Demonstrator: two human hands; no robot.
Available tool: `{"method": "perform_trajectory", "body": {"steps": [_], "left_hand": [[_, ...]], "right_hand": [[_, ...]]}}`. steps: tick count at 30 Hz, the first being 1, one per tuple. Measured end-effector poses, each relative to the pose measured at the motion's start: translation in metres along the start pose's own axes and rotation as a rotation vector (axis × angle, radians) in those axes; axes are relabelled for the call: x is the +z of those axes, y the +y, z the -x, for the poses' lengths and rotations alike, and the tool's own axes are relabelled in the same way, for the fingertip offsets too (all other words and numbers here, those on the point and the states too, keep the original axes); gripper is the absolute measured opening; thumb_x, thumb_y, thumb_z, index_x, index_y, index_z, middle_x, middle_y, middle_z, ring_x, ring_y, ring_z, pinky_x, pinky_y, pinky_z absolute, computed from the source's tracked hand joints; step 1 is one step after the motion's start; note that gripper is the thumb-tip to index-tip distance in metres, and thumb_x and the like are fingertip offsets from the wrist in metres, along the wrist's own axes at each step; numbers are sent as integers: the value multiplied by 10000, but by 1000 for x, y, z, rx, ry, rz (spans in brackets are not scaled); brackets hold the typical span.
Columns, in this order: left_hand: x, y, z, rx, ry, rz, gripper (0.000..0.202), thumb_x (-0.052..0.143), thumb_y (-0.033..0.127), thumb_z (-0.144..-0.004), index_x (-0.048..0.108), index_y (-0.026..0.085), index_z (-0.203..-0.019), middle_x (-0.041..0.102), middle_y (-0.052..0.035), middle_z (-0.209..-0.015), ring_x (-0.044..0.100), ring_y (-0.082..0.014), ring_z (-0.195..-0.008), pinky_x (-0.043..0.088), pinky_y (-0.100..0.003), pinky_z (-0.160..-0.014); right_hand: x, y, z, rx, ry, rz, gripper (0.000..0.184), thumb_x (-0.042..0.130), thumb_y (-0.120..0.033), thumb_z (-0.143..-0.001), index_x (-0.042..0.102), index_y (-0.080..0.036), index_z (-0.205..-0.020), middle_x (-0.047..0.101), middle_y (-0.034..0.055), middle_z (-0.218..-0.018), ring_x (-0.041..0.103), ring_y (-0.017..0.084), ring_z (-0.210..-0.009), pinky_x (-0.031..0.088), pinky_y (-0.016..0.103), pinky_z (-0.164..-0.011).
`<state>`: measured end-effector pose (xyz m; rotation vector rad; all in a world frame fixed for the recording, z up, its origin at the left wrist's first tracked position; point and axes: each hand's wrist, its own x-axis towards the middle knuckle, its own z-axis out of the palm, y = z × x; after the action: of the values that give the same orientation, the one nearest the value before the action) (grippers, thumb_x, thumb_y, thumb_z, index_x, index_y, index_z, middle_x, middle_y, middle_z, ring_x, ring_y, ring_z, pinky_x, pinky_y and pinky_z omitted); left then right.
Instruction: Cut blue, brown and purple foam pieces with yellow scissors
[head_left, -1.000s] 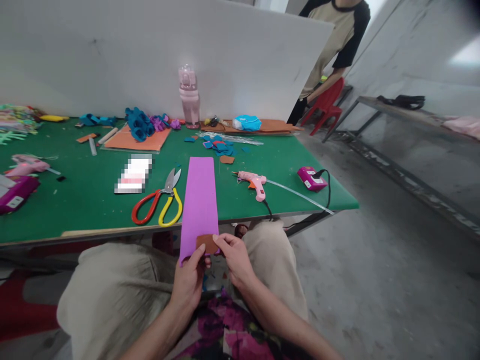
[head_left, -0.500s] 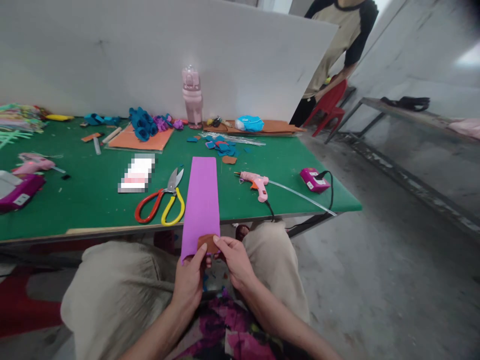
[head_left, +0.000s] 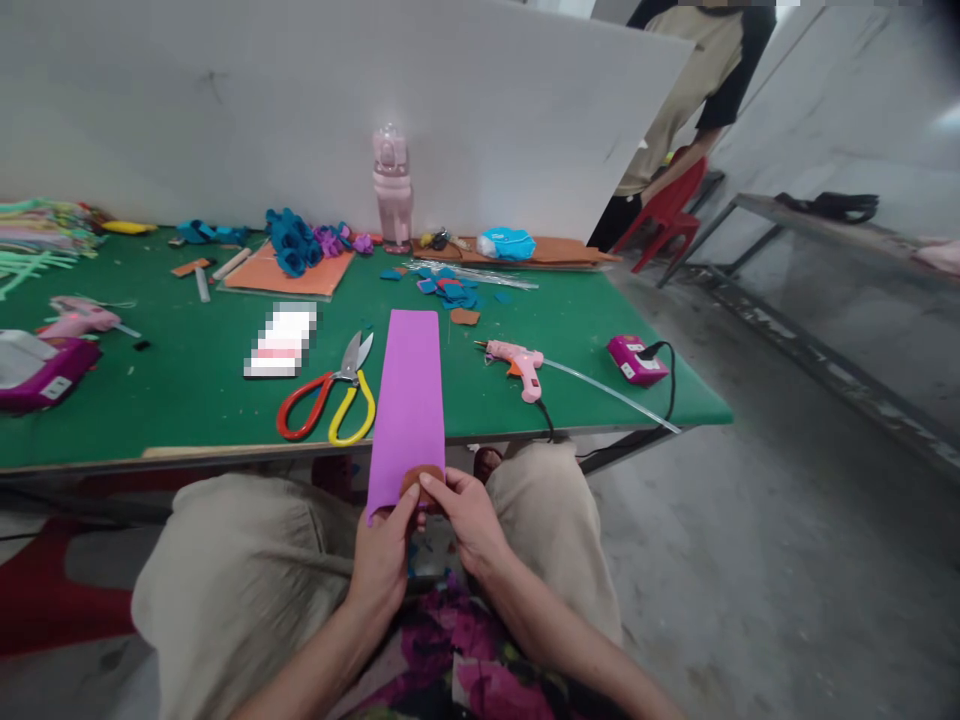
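A long purple foam sheet (head_left: pixel 411 390) lies partly on the green table and hangs over its front edge towards me. On its near end sits a small brown foam piece (head_left: pixel 430 472). My left hand (head_left: pixel 386 545) is closed at that end, its thumb pressing on the brown piece and its fingers partly hidden underneath. From the other side my right hand (head_left: pixel 469 515) pinches the brown piece, thumb on top near the left thumb. Scissors (head_left: pixel 346 375) with one red and one yellow handle lie spread just left of the purple sheet.
A pink glue gun (head_left: pixel 517 365) with a clear glue stick lies to the right, near a purple power socket (head_left: pixel 637 360). Blue foam scraps (head_left: pixel 454 290), a pink bottle (head_left: pixel 393 190) and an orange sheet (head_left: pixel 289 275) are farther back. A person (head_left: pixel 690 90) stands behind the white board.
My right thumb has moved left over the brown piece, close to my left thumb. The whole view has shifted slightly. Both hands keep their hold.
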<state>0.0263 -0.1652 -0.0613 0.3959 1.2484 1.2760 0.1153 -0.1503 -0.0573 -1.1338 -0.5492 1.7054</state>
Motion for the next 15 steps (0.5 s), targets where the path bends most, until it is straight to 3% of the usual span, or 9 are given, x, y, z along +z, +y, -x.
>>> {"method": "perform_trajectory", "body": {"steps": [5, 8, 10, 12, 13, 15], "left_hand": [[-10, 2, 2, -24, -57, -39, 372, 761, 352, -603, 614, 156, -884, 610, 26, -678, 513, -97, -527, 405, -213, -491], [-27, 11, 4, 89, -10, -119, 305, 686, 389, -689, 559, 209, -900, 577, 43, -719, 520, -101, -568, 421, -218, -533], [-37, 22, 6, 296, 77, -276, 246, 642, 366, -740, 534, 225, -910, 557, 32, -771, 528, -115, -641, 429, -226, -596], [-41, 37, 7, 576, 92, -548, 160, 605, 308, -778, 544, 228, -903, 552, 11, -820, 529, -139, -737, 424, -252, -689], [-41, 45, 7, 715, 49, -719, 107, 583, 279, -796, 561, 226, -885, 558, -1, -839, 524, -155, -783, 412, -273, -739], [-33, 61, 5, 932, -149, -1088, 78, 536, 246, -827, 608, 221, -843, 589, -26, -852, 507, -189, -844, 374, -322, -800]], "right_hand": [[-3, 3, -3, -25, 79, 39, 324, 740, -432, -594, 680, -153, -747, 644, 1, -596, 536, 130, -496, 427, 261, -495], [-6, 2, -3, -44, 94, 50, 306, 736, -414, -606, 694, -152, -759, 665, 17, -635, 568, 149, -570, 439, 273, -565], [-7, 2, -3, -45, 95, 55, 285, 725, -393, -628, 699, -148, -771, 668, 20, -643, 569, 150, -590, 431, 272, -587], [-8, 1, -2, -49, 100, 77, 262, 715, -370, -645, 701, -144, -777, 672, 20, -659, 557, 138, -589, 409, 259, -584], [-8, 1, -2, -56, 106, 94, 252, 711, -361, -650, 701, -144, -778, 674, 19, -667, 547, 130, -584, 396, 251, -577], [-7, 0, -1, -74, 120, 124, 232, 704, -344, -654, 701, -148, -777, 674, 12, -674, 526, 118, -572, 375, 240, -562]]}}
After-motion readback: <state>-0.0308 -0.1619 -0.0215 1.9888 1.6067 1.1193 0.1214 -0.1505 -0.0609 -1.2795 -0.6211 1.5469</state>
